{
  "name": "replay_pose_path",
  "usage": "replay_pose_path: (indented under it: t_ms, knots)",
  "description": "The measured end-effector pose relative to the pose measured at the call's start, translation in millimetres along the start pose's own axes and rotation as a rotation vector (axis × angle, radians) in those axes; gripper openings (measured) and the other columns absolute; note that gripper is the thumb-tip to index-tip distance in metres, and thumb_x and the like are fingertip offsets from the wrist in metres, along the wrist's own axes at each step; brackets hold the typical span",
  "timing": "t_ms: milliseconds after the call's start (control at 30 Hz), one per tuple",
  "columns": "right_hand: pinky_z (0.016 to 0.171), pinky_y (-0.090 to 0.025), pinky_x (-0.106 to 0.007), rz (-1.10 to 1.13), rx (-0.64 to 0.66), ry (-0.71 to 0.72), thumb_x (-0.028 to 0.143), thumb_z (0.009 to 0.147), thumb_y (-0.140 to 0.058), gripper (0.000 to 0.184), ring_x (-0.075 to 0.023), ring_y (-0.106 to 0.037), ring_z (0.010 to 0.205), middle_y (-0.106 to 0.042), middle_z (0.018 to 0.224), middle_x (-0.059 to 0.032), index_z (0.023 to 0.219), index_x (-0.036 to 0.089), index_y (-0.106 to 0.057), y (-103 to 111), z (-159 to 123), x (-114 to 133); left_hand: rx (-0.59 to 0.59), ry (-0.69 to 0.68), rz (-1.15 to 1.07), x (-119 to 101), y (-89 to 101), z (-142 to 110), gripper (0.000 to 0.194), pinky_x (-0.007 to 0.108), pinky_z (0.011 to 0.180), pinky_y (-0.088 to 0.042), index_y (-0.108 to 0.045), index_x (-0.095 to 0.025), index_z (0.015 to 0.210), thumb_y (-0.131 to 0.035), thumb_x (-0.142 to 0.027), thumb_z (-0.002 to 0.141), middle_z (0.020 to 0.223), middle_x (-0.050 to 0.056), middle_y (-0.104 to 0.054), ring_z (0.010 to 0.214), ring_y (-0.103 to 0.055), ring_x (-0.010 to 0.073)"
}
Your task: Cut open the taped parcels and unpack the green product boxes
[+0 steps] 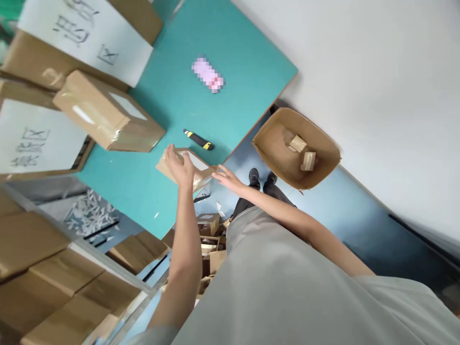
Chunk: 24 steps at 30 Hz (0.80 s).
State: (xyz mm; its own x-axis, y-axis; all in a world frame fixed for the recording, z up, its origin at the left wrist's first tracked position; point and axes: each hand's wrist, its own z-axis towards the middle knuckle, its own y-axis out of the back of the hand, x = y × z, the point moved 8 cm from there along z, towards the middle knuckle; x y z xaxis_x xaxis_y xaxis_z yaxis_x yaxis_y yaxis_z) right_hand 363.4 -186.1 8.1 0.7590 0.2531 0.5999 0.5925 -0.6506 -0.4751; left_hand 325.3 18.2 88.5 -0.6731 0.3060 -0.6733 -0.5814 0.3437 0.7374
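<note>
A small taped cardboard box (pixel 209 176) with a white label lies near the front corner of the teal table (pixel 230 43). Over its left part is my left hand (pixel 180 166), with fingers and thumb apart and the palm against or just above the cardboard. My right hand (pixel 229 179) reaches the box's right end with outstretched fingers, the tips at its edge; whether they press on it I cannot tell. Just beyond the box lies a black and yellow utility knife (pixel 199 139).
A larger taped carton (pixel 108 112) stands left, before big boxes with handwritten white signs (pixel 82 33). A pixelated pink item (pixel 208 74) lies farther back. An open carton (pixel 276 129) on the floor holds two small boxes. Stacked cartons (pixel 68 268) fill the lower left.
</note>
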Motion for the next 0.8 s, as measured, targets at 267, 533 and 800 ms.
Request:
replay_pose_path:
  t_ms: [267,533,800]
  knots:
    - [0.123,-0.055,-0.041,0.453,-0.619,-0.027,0.034,0.094,-0.082,0.038,-0.0205,-0.08,0.114,-0.082,0.122,-0.0044,0.13,0.026,-0.071,235.9,-71.2,-19.7,0.69,-0.341,-0.016,-96.8,-231.7,-149.5,0.038,0.05,0.134,-0.044,-0.072,-0.019,0.139,-0.056,-0.038,0.111,0.15,0.017,-0.074,0.147,-0.065,0.0307]
    - [0.124,-0.056,-0.045,0.562,-0.899,0.017,0.04,0.101,-0.076,0.022,-0.0244,-0.079,0.127,-0.085,0.129,-0.0078,0.119,0.026,-0.074,430.4,-68.8,-97.4,0.923,-0.213,0.059,-25.9,-454.0,-168.8,0.044,0.055,0.136,-0.042,-0.07,-0.018,0.146,-0.065,-0.039,0.108,0.155,0.019,-0.072,0.151,-0.064,0.0343]
    - [0.129,-0.051,-0.047,0.295,-1.037,0.03,0.042,0.1,-0.072,0.046,-0.0276,-0.067,0.148,-0.076,0.15,-0.0131,0.14,0.02,-0.072,635.5,64.9,-201.0,1.062,0.039,-0.043,67.8,-715.0,-144.6,0.065,0.051,0.141,-0.034,-0.061,-0.019,0.161,-0.073,-0.034,0.098,0.174,0.018,-0.056,0.166,-0.049,0.0344]
